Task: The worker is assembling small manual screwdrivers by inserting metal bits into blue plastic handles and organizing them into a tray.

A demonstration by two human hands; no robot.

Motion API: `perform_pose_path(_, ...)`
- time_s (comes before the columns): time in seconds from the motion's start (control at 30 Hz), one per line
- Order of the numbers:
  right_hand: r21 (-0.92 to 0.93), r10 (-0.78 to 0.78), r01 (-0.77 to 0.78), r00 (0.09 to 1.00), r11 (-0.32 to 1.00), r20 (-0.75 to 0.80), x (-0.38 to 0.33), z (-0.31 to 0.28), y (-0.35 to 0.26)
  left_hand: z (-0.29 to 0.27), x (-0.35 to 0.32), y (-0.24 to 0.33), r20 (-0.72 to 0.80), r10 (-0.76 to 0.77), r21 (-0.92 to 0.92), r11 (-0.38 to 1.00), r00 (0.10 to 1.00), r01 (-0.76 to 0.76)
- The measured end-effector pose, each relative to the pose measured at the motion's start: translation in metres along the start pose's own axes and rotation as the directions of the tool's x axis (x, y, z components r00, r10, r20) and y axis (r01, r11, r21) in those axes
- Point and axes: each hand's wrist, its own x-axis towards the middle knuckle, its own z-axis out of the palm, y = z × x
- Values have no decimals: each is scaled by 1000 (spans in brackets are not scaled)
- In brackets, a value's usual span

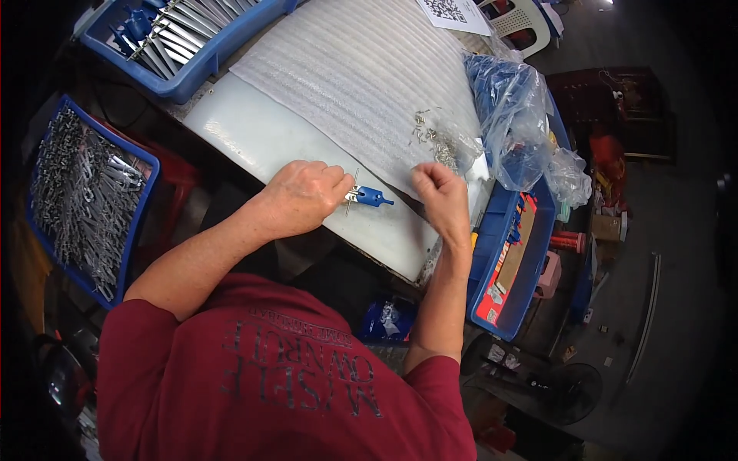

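My left hand (301, 194) is closed around a metal piece whose blue plastic end (372, 197) sticks out to the right, just above the white tabletop. A thin metal pin (353, 187) stands crosswise near where the metal meets the blue. My right hand (440, 196) is a short way to the right, fingers curled in a pinch. Whatever lies between those fingertips, if anything, is too small to make out. Beyond the right hand, a loose heap of small metal pins (443, 147) rests on white foam sheeting (338, 84).
At the far left, a blue bin (184, 86) holds metal pieces with blue ends. A lower blue crate (154, 173) is full of grey metal parts. To the right are a clear plastic bag (507, 107) and a blue tray (480, 296). A fan (569, 390) stands lower right.
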Motion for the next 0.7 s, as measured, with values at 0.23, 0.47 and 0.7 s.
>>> perform_pose_path(0.23,-287,65,-80,996,955,-62,55,-7,15,2,0,0,-32,8,-12,1000,999,-8)
perform_pose_path(0.47,-358,128,-125,992,925,-15,83,-2,23,2,1,-1,-26,13,-15,1000,1000,-13)
perform_pose_path(0.7,-547,40,-37,999,837,-7,83,1,14,2,1,-1,-16,15,-9,1000,1000,-16)
